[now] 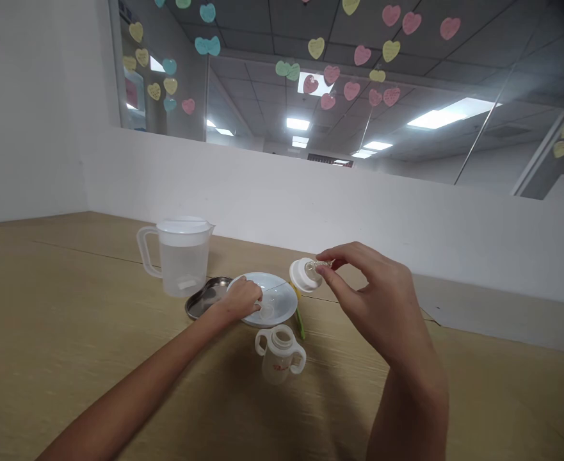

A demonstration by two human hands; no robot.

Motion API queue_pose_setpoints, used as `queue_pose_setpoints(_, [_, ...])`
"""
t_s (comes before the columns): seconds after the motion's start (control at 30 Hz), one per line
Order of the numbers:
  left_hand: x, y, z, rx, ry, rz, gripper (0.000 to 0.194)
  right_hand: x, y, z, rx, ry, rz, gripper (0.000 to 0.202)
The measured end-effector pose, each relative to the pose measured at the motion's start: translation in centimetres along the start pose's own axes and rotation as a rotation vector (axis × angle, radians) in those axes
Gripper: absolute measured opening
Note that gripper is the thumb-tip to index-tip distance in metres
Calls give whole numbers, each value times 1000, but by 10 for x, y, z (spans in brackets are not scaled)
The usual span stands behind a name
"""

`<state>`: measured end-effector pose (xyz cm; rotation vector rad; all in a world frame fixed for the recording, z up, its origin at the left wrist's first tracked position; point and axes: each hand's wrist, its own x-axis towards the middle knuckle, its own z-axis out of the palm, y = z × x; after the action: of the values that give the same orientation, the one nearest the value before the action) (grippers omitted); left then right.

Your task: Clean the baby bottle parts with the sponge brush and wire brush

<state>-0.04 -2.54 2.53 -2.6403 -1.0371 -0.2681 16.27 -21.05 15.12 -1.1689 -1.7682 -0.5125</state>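
Observation:
My right hand (372, 288) pinches a baby bottle nipple with a white collar (305, 275) by its clear teat, raised above the table and tipped sideways. Over the left side of a white bowl (287, 312), my left hand (244, 298) is closed, its fingers curled down; what they hold, if anything, is hidden. Something clear and round (266, 312) lies in the bowl near those fingers. In front of the bowl stands a baby bottle (280, 358), upright and uncapped, with two white handles and red print.
A lidded clear plastic pitcher (184, 262) stands at the back left. Beside the bowl is a metal kidney-shaped tray (196, 304), partly behind my left arm. A green and yellow tool (300, 323) lies right of the bowl. A white wall (262, 192) rises behind the table.

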Motion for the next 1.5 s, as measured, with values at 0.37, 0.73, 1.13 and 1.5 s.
queue_pose_setpoints(0.37, [-2, 3, -14, 0, -1, -45, 21, 0, 0, 2, 5, -11, 2, 8])
queue_pose_setpoints(0.73, [-35, 24, -112, -782, 365, 54, 68, 6, -3, 19, 163, 50, -19, 7])
queue_pose_setpoints(1.13, [-42, 29, -122, -1085, 308, 120, 58, 11, -10, 51, 316, 213, -68, 5])
queue_pose_setpoints(1.5, [-45, 36, -123, -663, 676, -32, 37, 12, -9, 80, 306, 27, 183, 40])
